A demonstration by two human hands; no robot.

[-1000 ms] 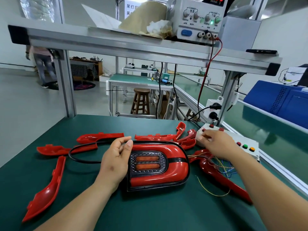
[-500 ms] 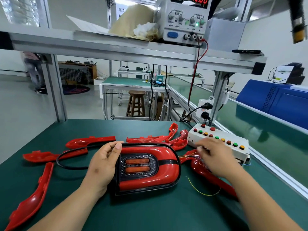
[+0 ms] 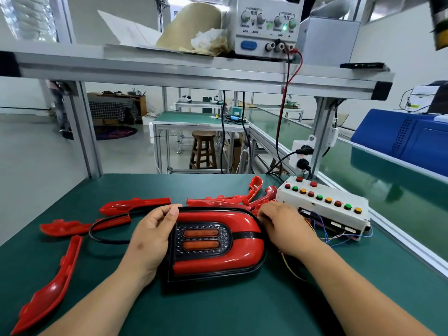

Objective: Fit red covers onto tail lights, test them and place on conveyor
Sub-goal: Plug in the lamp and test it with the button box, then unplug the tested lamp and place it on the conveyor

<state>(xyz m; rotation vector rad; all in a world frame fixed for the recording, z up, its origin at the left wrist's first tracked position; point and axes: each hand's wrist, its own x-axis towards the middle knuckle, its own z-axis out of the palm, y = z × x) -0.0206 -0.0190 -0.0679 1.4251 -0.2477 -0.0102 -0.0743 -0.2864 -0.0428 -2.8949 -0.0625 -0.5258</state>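
1. The left forearm reaches in from the lower left across the green desk (image 3: 218,311). The left hand (image 3: 150,238) lies palm-down against the left end of the tail light (image 3: 201,238).
2. The left grip is closed on that end. The thumb lies over the upper left corner and the fingers curl round the edge.
3. The right forearm comes in from the lower right. The right hand (image 3: 283,229) sits at the rounded right end of the tail light, with its bent fingers touching the upper right rim.
4. The right fingertips are partly hidden against the rim, so I cannot tell whether this grip clamps the lamp or only rests on it.
5. The tail light lies flat on the desk between both hands. A U-shaped red cover (image 3: 218,266) is seated on its face around two orange lenses.
6. Loose red covers (image 3: 135,204) lie on the desk to the left and behind the lamp. A black cable (image 3: 104,229) loops out from under the left hand.
7. A white button box (image 3: 322,204) stands just right of the right hand, with thin wires (image 3: 339,236) spilling from its near side.
8. The green conveyor (image 3: 363,170) runs along the right side of the desk.
9. A power supply (image 3: 266,25) sits on the shelf (image 3: 194,69) above.
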